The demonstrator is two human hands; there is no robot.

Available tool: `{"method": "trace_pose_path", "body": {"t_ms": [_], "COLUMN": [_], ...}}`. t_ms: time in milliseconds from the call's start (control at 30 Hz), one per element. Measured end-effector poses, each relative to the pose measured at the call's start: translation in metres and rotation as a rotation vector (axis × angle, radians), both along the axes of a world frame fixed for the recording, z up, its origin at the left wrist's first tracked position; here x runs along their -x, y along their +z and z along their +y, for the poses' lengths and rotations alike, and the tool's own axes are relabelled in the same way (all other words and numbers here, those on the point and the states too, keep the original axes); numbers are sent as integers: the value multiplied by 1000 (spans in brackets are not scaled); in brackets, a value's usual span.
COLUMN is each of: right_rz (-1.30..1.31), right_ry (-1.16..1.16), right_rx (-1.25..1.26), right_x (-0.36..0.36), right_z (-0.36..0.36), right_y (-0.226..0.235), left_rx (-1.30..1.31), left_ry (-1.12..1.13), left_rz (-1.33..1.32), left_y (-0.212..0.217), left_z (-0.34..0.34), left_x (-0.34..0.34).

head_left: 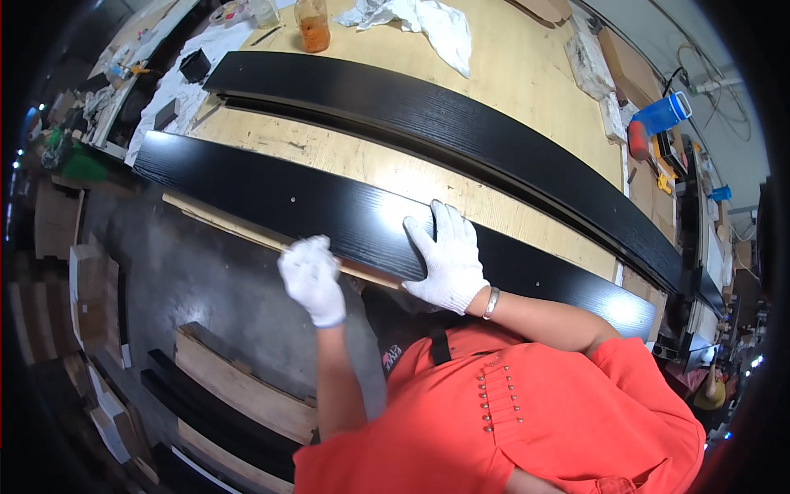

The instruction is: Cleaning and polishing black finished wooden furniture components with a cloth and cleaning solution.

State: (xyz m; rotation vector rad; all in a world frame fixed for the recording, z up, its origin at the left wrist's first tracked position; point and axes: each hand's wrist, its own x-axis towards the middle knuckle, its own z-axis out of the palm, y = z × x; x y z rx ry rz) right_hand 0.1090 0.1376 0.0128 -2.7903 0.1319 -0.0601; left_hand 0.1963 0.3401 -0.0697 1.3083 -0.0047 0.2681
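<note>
A long black wood-grain board lies along the near edge of the table, with a small round fitting or hole on its face. My right hand, in a white knit glove, rests on this board with the fingers spread. My left hand, gloved the same way, is curled closed just off the board's near edge. Slight blur covers its fingers, and what they hold, if anything, is hidden. Farther back, a second long black board with a grooved edge runs roughly parallel to the first.
On the pale wooden table are a jar with orange-brown contents, a white crumpled cloth and a small black cup. A blue container stands at the right. More boards lie low on the left, above the grey floor.
</note>
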Motion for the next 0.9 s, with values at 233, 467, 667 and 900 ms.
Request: {"method": "trace_pose_path", "body": {"t_ms": [233, 467, 667, 900], "right_rz": [12, 5, -49, -14], "right_ry": [19, 15, 5, -63], "right_rx": [7, -43, -41, -18], "right_x": [0, -2, -6, -3], "right_z": [5, 1, 7, 6], "right_y": [4, 7, 11, 18], "left_rx": [-298, -602, -825, -1480], "left_ry": [184, 131, 206, -493], "left_rz": [82, -285, -120, -452], "left_y": [41, 17, 76, 107], "left_z": [66, 57, 98, 28], "left_x": [-90, -73, -154, -179]}}
